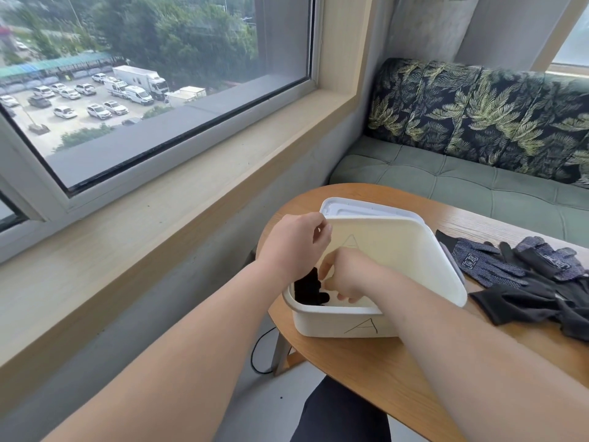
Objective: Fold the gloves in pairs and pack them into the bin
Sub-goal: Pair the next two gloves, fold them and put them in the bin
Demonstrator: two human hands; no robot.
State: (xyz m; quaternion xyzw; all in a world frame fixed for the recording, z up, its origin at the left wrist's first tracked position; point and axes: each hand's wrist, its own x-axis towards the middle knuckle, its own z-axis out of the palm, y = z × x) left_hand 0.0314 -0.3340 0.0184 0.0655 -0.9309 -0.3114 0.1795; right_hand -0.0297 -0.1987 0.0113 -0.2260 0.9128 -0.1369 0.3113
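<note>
Head view: left hand [293, 247] pinches corner of raised lid [398, 253]; right hand [349, 275], inside bin [331, 320], fingers curled on folded black glove pair [306, 290]. Loose gloves [526, 279] lie on counter [360, 374], right of bin.

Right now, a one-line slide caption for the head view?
Left hand holds the lid up over the bin; right hand reaches inside beside a black glove; more gloves lie on the table.

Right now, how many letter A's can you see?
2. The upper A is on the lid that the left hand holds; the lower A is on the front of the bin. Hidden sides may have more.
</note>
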